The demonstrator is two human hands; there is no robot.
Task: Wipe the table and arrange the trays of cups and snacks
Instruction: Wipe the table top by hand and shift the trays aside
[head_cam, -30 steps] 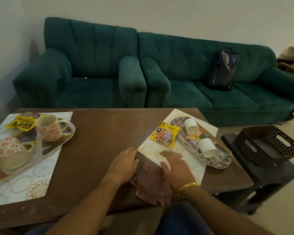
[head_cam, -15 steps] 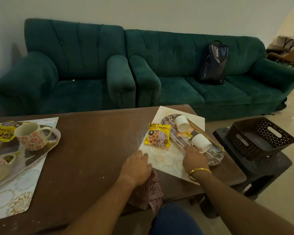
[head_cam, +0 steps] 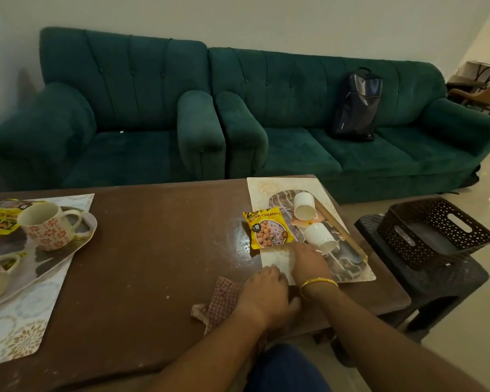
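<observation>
Home living rm — green sofas (head_cam: 294, 123), coffee table (head_cam: 159, 250), backpack (head_cam: 355, 108)

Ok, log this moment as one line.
left hand on checked cloth | right hand on placemat | white cups tipped on tray | table dusty

Left tray (head_cam: 92, 222) and right tray (head_cam: 349, 265) flank open table (head_cam: 159, 250)

Brown table (head_cam: 153, 264), seemingly dusty, under left placemat (head_cam: 26, 329), right placemat (head_cam: 269, 185), checked cloth (head_cam: 224, 298).
</observation>
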